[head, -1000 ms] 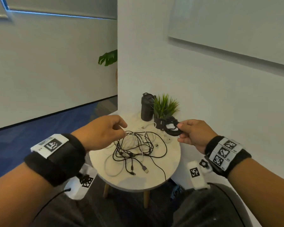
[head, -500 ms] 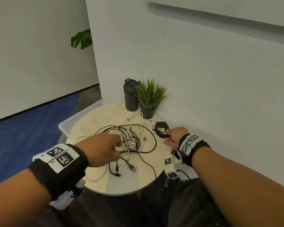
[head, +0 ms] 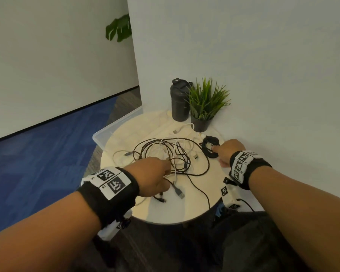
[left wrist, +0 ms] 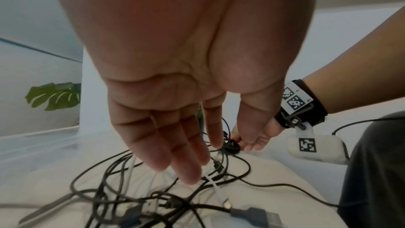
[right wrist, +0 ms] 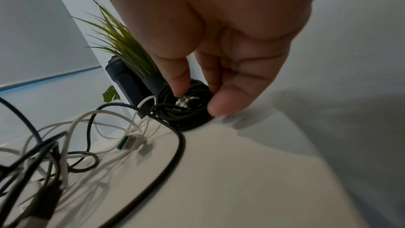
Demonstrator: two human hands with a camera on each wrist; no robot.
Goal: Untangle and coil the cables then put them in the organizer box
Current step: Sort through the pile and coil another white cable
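One cable done — the black coil (head: 210,147) is down on the round table (head: 185,211) at its far right, just beside the potted plant (head: 205,107). A second ago my right hand (head: 228,154) held it up in the air; now it sits on the tabletop with thumb and fingertips still curled onto it, index tip inside the ring by the metal plug. Not released yet.

My left hand (head: 152,176) has dropped from above the tangle to the near-left side of it. Fingers (left wrist: 175,155) hang straight and relaxed, tips brushing a white lead, gripping nothing that I can see.

Meaning: coiling of the first cable looks finished, but it's parked, not boxed. The organizer box (head: 114,131) — clear plastic — sits on the floor at the table's far left, only its rim showing past the edge. The tangle of black and white cables (head: 171,156) fills mid-table, still knotted, with plugs trailing toward the near edge.

Edges and room:
- One black lead runs off the near-right edge and hangs — any pull on the tangle could drag it.
- Coil is close to the right rim and the wall; little margin there.
- Dark bottle (head: 180,102) and plant block the far side.
- Open tabletop is near-centre and far-left, toward the box — clearest route for the coil.
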